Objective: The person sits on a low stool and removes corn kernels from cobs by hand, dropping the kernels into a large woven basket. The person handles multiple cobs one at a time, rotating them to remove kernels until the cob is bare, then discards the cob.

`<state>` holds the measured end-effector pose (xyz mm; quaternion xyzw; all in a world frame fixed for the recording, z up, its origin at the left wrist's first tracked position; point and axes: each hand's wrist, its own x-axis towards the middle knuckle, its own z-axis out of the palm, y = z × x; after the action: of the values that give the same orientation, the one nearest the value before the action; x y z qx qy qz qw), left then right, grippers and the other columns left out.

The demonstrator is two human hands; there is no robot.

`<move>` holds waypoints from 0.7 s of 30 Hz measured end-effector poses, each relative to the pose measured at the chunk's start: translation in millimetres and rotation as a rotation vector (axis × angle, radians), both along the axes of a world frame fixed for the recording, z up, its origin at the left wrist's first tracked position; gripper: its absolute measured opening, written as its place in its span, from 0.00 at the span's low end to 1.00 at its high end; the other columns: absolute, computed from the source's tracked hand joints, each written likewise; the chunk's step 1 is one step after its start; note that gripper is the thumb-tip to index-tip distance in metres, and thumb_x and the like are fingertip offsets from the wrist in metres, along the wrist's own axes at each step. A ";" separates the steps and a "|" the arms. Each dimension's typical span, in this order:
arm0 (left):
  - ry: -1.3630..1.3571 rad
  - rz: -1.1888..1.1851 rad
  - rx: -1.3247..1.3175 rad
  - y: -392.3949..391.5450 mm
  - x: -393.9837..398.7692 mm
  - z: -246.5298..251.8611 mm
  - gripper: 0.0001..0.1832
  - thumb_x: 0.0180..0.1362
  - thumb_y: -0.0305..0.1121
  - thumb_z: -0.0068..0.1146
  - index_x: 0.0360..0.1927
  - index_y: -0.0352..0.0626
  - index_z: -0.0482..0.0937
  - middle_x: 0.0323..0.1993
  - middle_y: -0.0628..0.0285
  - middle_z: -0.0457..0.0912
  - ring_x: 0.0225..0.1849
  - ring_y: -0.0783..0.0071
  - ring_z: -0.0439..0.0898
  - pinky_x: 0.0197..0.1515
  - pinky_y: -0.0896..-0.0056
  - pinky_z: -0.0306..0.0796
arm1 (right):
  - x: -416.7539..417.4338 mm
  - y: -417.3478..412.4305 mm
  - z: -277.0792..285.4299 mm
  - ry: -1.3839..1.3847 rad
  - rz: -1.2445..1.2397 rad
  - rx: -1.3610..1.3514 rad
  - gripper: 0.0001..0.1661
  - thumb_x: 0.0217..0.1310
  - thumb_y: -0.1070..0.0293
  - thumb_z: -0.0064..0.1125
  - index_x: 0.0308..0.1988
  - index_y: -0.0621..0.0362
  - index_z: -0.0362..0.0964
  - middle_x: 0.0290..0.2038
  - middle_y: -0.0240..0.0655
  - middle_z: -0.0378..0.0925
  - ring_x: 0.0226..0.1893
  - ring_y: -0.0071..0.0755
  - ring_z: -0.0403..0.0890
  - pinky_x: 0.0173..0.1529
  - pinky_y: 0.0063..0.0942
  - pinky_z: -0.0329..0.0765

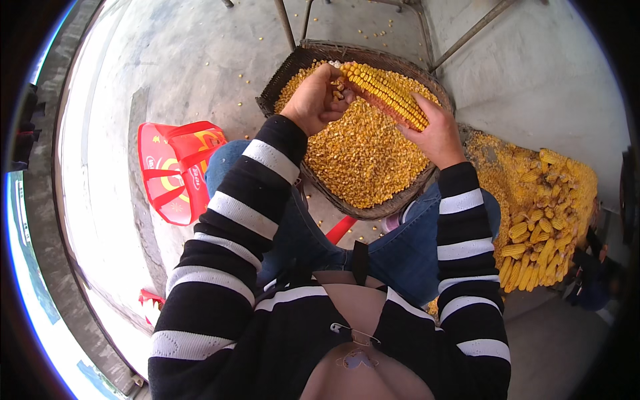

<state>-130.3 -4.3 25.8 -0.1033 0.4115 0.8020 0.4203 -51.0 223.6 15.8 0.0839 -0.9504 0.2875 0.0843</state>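
A yellow corn cob slants above a wicker basket of loose corn kernels. My right hand grips its lower right end, thumb below and fingers along the top. At the upper left end, my left hand has its thumb against the cob, and several loose kernels lie among its curled fingers. Along its lower side the cob shows a bare reddish strip without kernels. The basket sits on the floor between my knees, filled widely with kernels.
To the right lies a heap of corn cobs with loose kernels beside it. A red shopping bag stands at the left. Metal legs rise behind the basket, near a pale wall. Scattered kernels dot the concrete floor.
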 end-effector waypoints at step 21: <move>0.032 -0.015 -0.073 -0.4 -3.3 -13.5 0.11 0.55 0.37 0.38 0.30 0.40 0.68 0.23 0.62 0.69 0.14 0.85 0.53 0.10 0.86 0.46 | 0.8 3.1 -2.3 0.093 -0.008 0.092 0.31 0.41 0.64 0.66 0.49 0.57 0.68 0.41 0.42 0.76 0.39 0.43 0.78 0.40 0.33 0.76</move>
<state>-133.7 -4.7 12.3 -0.1029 0.4480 0.7847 0.4158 -50.2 226.7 13.5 0.0971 -0.9580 0.2390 0.1254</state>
